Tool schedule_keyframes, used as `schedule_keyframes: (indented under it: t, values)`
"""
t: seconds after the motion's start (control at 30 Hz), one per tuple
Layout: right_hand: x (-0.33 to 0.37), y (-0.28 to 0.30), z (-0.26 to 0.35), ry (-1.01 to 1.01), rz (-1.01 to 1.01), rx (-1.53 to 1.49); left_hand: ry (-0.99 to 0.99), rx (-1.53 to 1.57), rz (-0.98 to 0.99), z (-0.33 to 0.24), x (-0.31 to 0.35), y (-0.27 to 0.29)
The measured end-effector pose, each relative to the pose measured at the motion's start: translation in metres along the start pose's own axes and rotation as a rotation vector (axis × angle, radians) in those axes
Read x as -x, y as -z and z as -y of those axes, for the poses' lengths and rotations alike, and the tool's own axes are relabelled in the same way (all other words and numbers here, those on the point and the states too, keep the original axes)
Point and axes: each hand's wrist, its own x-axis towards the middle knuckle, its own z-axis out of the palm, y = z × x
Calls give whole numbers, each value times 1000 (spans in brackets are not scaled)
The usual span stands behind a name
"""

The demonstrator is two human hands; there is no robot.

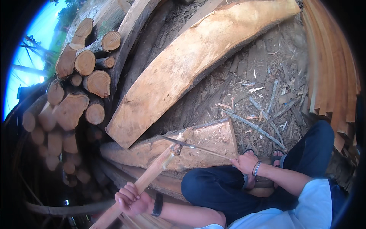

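Note:
My left hand [133, 199], with a dark band at its wrist, is wrapped round a peeled wooden pole [154, 170] that slants up and to the right. The pole's far end has a knobby knot and rests over a thick wood slab [207, 143]. In my right hand [246, 163], with a chain bracelet at the wrist, is the light handle of a long-handled knife [204, 149]. Its dark, narrow blade points left and crosses the pole beside the knot. Whether the blade touches the pole or lies just above it, I cannot tell.
A large curved slab [190, 65] lies beyond the work. Cut logs [85, 63] are stacked at the left, long boards [329, 57] at the right. Wood chips and thin sticks [255, 128] litter the ground. My bent knees [213, 187] are close to the near slab.

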Motion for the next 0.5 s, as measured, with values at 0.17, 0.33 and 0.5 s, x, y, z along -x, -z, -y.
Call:
schedule_keyframes:
  t: [0.17,0.33,0.5]
  values:
    - [7,-29,1,140,-108,225,7,-34,-41,-6,-4,0]
    - [2,-17,15,144,-83,88,-11,-76,-78,-11,-7,7]
    - [16,-3,27,152,20,40,-15,-79,-206,-10,-9,9]
